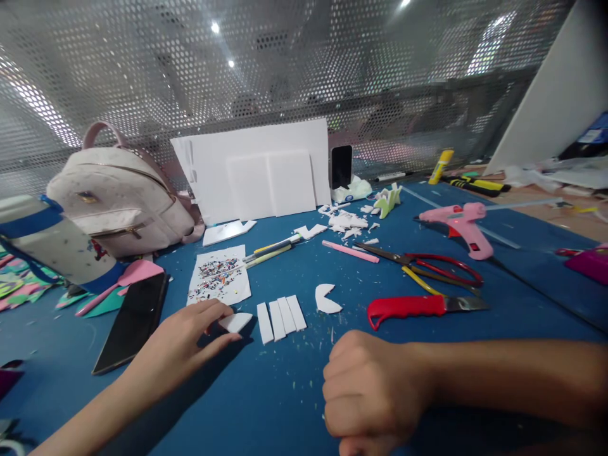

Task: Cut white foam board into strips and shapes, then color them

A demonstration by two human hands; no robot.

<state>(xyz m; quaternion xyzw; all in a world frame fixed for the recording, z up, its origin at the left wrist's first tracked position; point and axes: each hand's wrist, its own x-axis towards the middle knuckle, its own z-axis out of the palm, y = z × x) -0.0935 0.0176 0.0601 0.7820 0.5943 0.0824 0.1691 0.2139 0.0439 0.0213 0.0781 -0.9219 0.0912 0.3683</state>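
My left hand (202, 332) has a small curved piece of white foam board (236, 322) between its fingers and thumb, just over the table. To the right of that piece lie several narrow white foam strips (282, 318), side by side. Beyond them is a white C-shaped cutout (325, 299). My right hand (368, 389) is closed in a fist near the table's front, its knuckles facing up. The inside of that fist is hidden. A red-handled cutting tool (408, 308) lies just beyond it, with red-handled scissors (427, 263) farther back.
A pink glue gun (463, 225) with a cord is at the right. White scraps (348, 221) and a pink pen (350, 251) lie mid-table. At the left are a phone (130, 323), a bottle (61, 240) and a backpack (123, 196). White boards (204, 164) lean at the back.
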